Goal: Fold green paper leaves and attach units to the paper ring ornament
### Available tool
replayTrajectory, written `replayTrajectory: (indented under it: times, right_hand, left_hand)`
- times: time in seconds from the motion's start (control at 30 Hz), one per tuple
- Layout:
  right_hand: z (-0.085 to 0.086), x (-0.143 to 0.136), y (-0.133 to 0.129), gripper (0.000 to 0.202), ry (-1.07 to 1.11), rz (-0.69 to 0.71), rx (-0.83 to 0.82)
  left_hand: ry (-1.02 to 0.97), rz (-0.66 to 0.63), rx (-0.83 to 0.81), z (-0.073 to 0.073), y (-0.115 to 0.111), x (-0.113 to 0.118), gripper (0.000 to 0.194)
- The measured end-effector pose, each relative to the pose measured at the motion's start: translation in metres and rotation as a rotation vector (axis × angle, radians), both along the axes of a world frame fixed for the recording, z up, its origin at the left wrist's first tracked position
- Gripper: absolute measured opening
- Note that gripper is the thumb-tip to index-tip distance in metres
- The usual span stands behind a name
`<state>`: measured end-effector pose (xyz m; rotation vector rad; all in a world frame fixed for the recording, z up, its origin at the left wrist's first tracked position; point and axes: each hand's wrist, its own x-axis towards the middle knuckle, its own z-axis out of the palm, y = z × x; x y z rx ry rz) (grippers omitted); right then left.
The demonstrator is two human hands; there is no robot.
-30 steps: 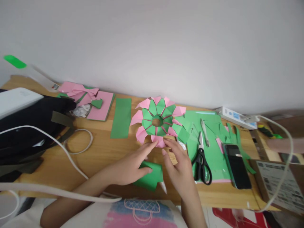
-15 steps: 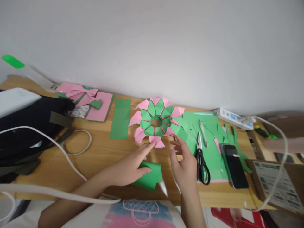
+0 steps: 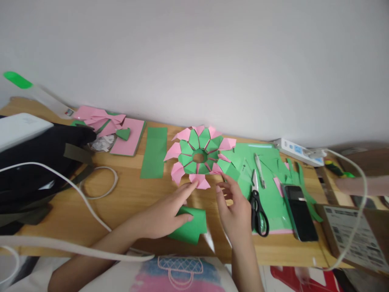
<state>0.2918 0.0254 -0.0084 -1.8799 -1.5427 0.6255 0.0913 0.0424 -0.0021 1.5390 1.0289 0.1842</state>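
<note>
A paper flower [image 3: 191, 167] lies on the wooden table, a ring of folded green pieces with pink petals around a round hole. My left hand [image 3: 167, 211] reaches in from the left, its index fingertip touching the front pink petal [image 3: 201, 181]. Its thumb stretches apart, over a folded green paper [image 3: 196, 227] lying below the hand. My right hand [image 3: 235, 207] is at the flower's front right, fingers bent and apart, with one fingertip at the edge of a green piece. I see nothing gripped in either hand.
Black-handled scissors [image 3: 258, 215], a white cutter [image 3: 260, 170] and a phone [image 3: 300, 213] lie on green sheets at the right. A green strip [image 3: 154, 152] and pink paper stack [image 3: 130, 136] are left. A white cable [image 3: 69, 178] crosses the left side; a power strip [image 3: 299, 152] sits by the wall.
The flower's front petals have shifted very slightly to the left. Both hands stay almost where they were, the right one a touch further left.
</note>
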Motion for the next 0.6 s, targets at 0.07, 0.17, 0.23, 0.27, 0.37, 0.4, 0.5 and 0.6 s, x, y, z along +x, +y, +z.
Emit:
replayTrajectory:
  times: [0.07, 0.17, 0.23, 0.27, 0.37, 0.4, 0.5, 0.6]
  right_hand:
    - [0.0007, 0.0000, -0.0009, 0.038, 0.006, 0.000, -0.004]
    - [0.0026, -0.0001, -0.0025, 0.037, 0.013, 0.000, -0.005]
    - [0.0039, -0.0003, -0.0034, 0.036, 0.014, 0.006, -0.007]
    - [0.0044, -0.0003, -0.0038, 0.035, 0.014, 0.010, -0.009]
    - [0.0056, 0.0000, -0.0046, 0.036, 0.007, 0.022, -0.018]
    - [0.0060, 0.0004, -0.0047, 0.036, 0.003, 0.020, -0.016]
    - [0.0080, 0.0027, -0.0041, 0.037, -0.009, -0.020, 0.007]
    - [0.0102, 0.0059, -0.0019, 0.040, -0.021, -0.076, 0.016]
  left_hand:
    - [-0.013, 0.010, 0.014, -0.0004, -0.0008, -0.0006, 0.081]
    - [-0.035, 0.024, 0.023, 0.0007, -0.0012, -0.0023, 0.080]
    - [-0.044, 0.031, 0.010, 0.0024, -0.0009, -0.0039, 0.081]
    - [-0.045, 0.038, 0.003, 0.0033, -0.0007, -0.0047, 0.081]
    - [-0.037, 0.056, -0.006, 0.0048, -0.0004, -0.0069, 0.080]
    - [-0.033, 0.059, -0.010, 0.0047, -0.0004, -0.0073, 0.080]
    - [-0.022, 0.057, -0.026, 0.0033, -0.0008, -0.0080, 0.080]
    - [-0.026, 0.060, -0.047, 0.0021, -0.0010, -0.0081, 0.080]
